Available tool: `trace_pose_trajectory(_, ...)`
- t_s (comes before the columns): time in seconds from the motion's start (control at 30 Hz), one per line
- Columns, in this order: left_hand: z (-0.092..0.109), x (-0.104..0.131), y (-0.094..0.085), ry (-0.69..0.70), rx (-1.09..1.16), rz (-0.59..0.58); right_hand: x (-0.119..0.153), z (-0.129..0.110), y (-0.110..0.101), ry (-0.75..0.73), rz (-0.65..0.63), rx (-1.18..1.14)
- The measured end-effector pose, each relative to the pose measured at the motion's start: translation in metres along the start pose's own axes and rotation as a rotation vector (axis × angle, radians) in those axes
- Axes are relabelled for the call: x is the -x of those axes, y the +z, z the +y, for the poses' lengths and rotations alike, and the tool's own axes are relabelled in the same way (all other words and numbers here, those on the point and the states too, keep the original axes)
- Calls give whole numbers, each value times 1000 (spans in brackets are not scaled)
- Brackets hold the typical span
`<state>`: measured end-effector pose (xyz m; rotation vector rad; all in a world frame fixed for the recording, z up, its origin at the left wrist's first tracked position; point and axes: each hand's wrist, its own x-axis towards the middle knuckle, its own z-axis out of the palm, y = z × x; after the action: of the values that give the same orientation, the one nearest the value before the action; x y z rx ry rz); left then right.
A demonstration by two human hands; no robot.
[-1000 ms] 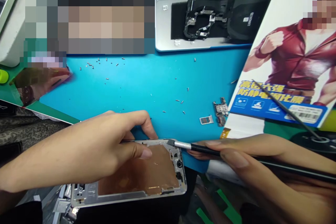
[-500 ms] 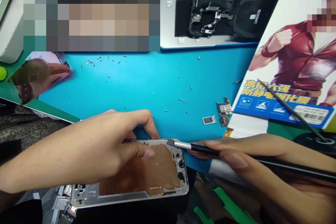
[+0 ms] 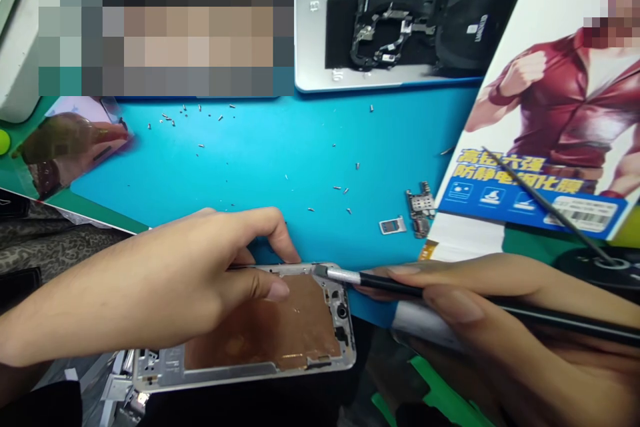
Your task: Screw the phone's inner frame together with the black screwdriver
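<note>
A silver phone frame (image 3: 235, 371) with a copper-coloured inner sheet (image 3: 305, 320) lies at the bottom centre, on the near edge of the blue mat (image 3: 265, 167). My left hand (image 3: 200, 273) grips its far edge, thumb on the copper sheet and fingers beyond the rim. Between the fingers and thumb of my right hand (image 3: 480, 313) is a black brush-like tool (image 3: 385, 282) with a silver ferrule. Its dark tip touches the frame's upper right corner, beside the round camera opening.
Small screws (image 3: 201, 145) are scattered over the mat. At the right lie a SIM tray (image 3: 392, 225), a small circuit board (image 3: 421, 203) and a printed box (image 3: 555, 93). Behind stands a silver tray (image 3: 313, 40) holding black phone parts. A plastic packet (image 3: 75, 140) is at the left.
The whole view has shifted slightly, so most objects sit a little further left. Both hands keep their hold, and the tool tip remains at the same corner of the frame.
</note>
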<state>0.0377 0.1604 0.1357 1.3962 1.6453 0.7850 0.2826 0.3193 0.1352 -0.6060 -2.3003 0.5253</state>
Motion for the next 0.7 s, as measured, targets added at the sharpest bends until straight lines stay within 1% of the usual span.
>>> trace_pose_trajectory(0.2,2,1,-1,-18,-27,2,2,-3,0,53,-8,-10)
trace_pose_trajectory(0.33,2,-1,0,-23,-24,1,0,1,0,-23,-27,-48)
trace_pose_trajectory(0.5,-1,0,0,-1,-26,13,0,3,-1,-35,-43,-31)
trace_pose_trajectory(0.7,-5,3,0,-23,3,-11,3,8,-3,-49,-61,4)
